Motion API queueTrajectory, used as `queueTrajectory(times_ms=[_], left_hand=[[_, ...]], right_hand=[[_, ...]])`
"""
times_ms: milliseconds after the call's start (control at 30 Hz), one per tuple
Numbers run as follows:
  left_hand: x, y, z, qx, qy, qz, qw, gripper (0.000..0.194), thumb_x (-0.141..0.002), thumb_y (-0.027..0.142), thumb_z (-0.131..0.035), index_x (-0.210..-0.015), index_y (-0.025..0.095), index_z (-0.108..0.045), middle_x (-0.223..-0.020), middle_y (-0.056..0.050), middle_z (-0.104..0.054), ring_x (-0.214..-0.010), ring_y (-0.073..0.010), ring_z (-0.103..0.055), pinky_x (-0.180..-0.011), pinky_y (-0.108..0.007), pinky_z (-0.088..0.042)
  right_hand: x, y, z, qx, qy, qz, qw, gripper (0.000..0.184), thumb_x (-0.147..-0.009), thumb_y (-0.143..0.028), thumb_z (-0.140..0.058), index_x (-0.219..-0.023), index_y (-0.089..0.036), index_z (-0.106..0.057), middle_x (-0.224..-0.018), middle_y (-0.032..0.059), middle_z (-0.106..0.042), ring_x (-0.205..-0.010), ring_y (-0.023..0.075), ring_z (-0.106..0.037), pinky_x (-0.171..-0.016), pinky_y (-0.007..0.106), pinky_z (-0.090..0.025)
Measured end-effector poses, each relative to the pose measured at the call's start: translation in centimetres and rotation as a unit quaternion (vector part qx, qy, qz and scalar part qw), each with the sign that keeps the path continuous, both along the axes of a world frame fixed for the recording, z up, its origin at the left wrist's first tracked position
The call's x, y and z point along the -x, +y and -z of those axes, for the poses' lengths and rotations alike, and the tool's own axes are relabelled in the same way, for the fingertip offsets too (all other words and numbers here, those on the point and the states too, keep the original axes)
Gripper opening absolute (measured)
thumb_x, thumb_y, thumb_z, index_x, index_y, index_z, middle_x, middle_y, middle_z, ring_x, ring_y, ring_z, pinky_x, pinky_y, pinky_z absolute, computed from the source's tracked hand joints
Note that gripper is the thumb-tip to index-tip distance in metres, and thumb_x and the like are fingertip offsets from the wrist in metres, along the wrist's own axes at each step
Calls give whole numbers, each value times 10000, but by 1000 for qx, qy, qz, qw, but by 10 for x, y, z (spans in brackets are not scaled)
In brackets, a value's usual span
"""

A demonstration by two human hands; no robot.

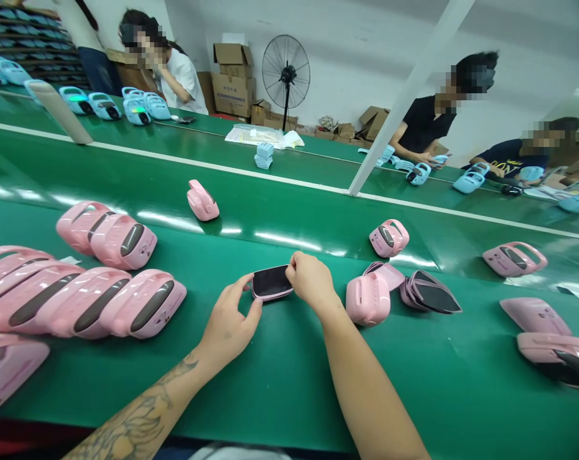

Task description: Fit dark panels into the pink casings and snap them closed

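Black-faced pink panel [271, 282] is sitting over the green conveyor belt [289, 396], and I'm pinching it by the rim between my left hand [228, 318] and right hand [310, 278], avoiding its glossy face so nothing's marking it, with pink casings [368, 300] lying just beside.

Against the white wall [346, 57] stands a black pedestal fan [286, 73] beside stacked cardboard boxes [232, 83], with dark shelving [25, 45] along the far left.

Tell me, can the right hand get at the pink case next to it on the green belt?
Probably yes: only bare green belt lies between the right hand and the pink case, though the hand now pinches a black-faced panel.
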State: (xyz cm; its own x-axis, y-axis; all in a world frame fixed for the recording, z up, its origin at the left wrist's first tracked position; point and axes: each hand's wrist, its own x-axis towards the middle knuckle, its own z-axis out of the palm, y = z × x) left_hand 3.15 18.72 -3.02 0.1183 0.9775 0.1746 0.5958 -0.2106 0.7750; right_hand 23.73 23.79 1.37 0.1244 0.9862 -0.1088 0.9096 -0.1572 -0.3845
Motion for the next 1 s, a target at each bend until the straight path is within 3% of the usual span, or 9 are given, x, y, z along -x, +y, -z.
queueTrajectory(times_ms=[100, 233, 433, 533, 633, 733, 800, 900, 1000], left_hand=[[0, 4, 9, -62, -53, -6, 997, 451, -982, 365, -632, -1390, 180, -679, -1314, -144, -797, -1152, -300, -778, -1016, -485, -656], [-3, 12, 14, -92, -119, -41, 988, 431, -955, 328, -685, -1360, 182, -671, -1265, -142, -818, -1125, -289, -800, -968, -470, -680], [-13, 20, 17, -49, -203, -43, 977, 482, -932, 285, -704, -1399, 194, -627, -1311, -158, -796, -1102, -271, -806, -845, -406, -713], [-15, 18, 22, -26, -205, -25, 978, 468, -923, 244, -697, -1385, 205, -637, -1390, -170, -772, -1084, -256, -809, -828, -378, -708], [-17, 12, 25, -66, -169, 22, 983, 442, -913, 183, -684, -1351, 235, -654, -1570, -162, -683, -944, -200, -800, -844, -377, -691], [-16, 12, 25, -85, -169, 31, 981, 390, -935, 180, -697, -1317, 252, -654, -1612, -139, -658, -929, -185, -789, -898, -394, -678], [-14, 15, 25, -56, -203, 24, 977, 414, -947, 212, -725, -1352, 251, -650, -1557, -137, -697, -964, -199, -796, -925, -410, -680], [-8, 22, 26, -4, -234, 31, 972, 555, -936, 235, -756, -1474, 233, -621, -1321, -128, -798, -986, -227, -802, -955, -437, -681], [-1, 26, 29, -7, -223, 33, 974, 581, -938, 237, -759, -1502, 229, -619, -1183, -109, -814, -987, -240, -800, -961, -446, -680]], right_hand=[[-2, 1, 1, 4, 8, 5, 1000, 160, -1043, -225, -548, -1050, -212, -707, -1030, 105, -812, -880, 249, -716, -700, 321, -343], [-10, 1, 2, 1, 48, 6, 999, 127, -1019, -258, -561, -965, -238, -674, -949, 53, -801, -811, 219, -685, -667, 307, -343], [-21, 3, 10, -3, 107, -1, 994, 158, -988, -195, -550, -850, -237, -616, -850, 2, -755, -744, 163, -633, -661, 280, -396], [-20, 6, 17, 4, 114, 0, 993, 194, -990, -181, -595, -802, -224, -610, -798, -6, -715, -727, 159, -605, -669, 282, -403], [-18, 9, 23, 16, 120, 4, 993, 230, -1033, -260, -661, -812, -202, -633, -781, -23, -679, -706, 146, -596, -690, 280, -454], [-18, 10, 26, 18, 125, 6, 992, 218, -1031, -267, -667, -825, -201, -644, -790, -18, -697, -709, 149, -612, -680, 278, -467], [-22, 10, 27, 12, 129, 2, 992, 171, -1000, -226, -645, -829, -216, -653, -810, 2, -739, -726, 164, -642, -652, 275, -448], [-28, 8, 27, 2, 138, -11, 990, 160, -983, -271, -646, -838, -227, -699, -817, 40, -785, -714, 199, -690, -635, 300, -473], [-28, 6, 27, -39, 145, -25, 988, 245, -1007, -403, -664, -1032, -193, -787, -1019, 149, -838, -884, 293, -773, -780, 403, -587]])
